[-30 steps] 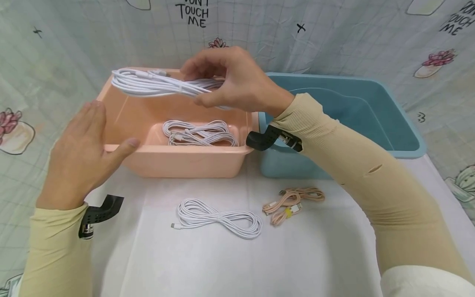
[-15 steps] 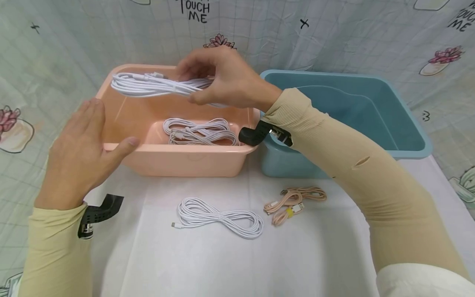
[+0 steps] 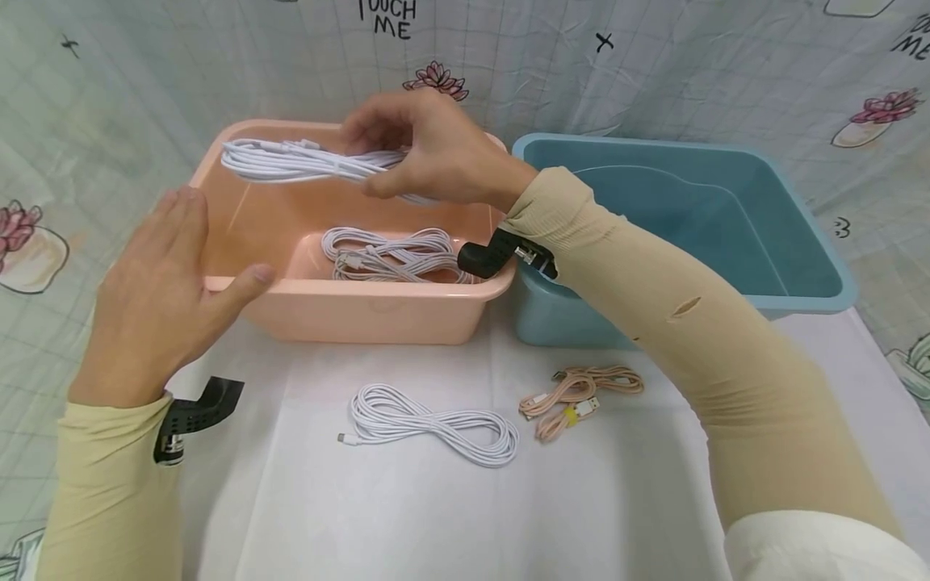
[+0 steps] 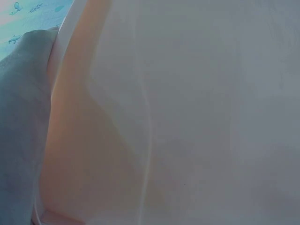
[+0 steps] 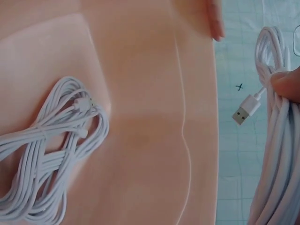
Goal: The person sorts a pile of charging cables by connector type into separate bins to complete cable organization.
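Note:
My right hand pinches a bundled white USB cable between thumb and fingers, above the open peach bin. In the right wrist view, a USB plug sticks out from this held bundle. On the bin's left rim rests my left hand, its fingers straight and thumb spread toward the front edge. More coiled white cable lies on the bin floor below. The left wrist view shows mostly the bin's pale wall, with part of the left hand at its edge.
A blue bin stands to the right of the peach one. In front, on the white cloth, lie a figure-eight white cable and bundled peach-coloured cables with a yellow tie. A patterned sheet hangs behind.
My right hand has shifted slightly left over the peach bin with the white USB cable. The left hand stays on the rim. The head view has shifted a little.

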The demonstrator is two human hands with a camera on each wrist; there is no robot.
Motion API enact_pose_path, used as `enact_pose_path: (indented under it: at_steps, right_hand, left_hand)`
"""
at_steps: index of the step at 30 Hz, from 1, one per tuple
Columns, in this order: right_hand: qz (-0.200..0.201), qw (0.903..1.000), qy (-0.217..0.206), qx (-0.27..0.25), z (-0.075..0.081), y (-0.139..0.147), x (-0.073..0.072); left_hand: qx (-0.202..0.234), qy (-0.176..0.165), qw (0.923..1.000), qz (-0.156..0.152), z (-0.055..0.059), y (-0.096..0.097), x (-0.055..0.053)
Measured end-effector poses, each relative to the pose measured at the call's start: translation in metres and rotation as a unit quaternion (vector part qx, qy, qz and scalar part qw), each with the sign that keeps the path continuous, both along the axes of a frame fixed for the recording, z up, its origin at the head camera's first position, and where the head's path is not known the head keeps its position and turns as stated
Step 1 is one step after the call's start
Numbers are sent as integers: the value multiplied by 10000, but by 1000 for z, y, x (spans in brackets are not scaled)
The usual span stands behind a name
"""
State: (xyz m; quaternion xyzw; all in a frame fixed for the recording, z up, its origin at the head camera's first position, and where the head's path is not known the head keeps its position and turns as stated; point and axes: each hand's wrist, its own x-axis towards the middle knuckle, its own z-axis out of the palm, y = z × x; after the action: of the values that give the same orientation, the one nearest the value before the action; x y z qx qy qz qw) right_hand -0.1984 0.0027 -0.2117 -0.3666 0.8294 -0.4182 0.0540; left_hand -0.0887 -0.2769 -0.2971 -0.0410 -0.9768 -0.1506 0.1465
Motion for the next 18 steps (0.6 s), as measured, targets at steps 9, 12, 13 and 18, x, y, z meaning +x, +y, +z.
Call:
enact_pose_path:
  at_steps: [9, 12, 13, 18]
  right_hand:
    - [156, 9997, -139, -115, -12, -2, -5]
    - [207, 9995, -234, -99, -15, -3, -7]
    - [208, 9994, -278, -94, -17, -4, -8]
    - [128, 9986, -505, -113, -25, -4, -19]
  left_hand:
    - [11, -56, 10000, 40, 0, 1, 0]
    - [32, -19, 10000, 18, -1, 1, 0]
    - [29, -7, 10000, 14, -1, 1, 0]
    - [14, 93, 10000, 8, -1, 2, 0]
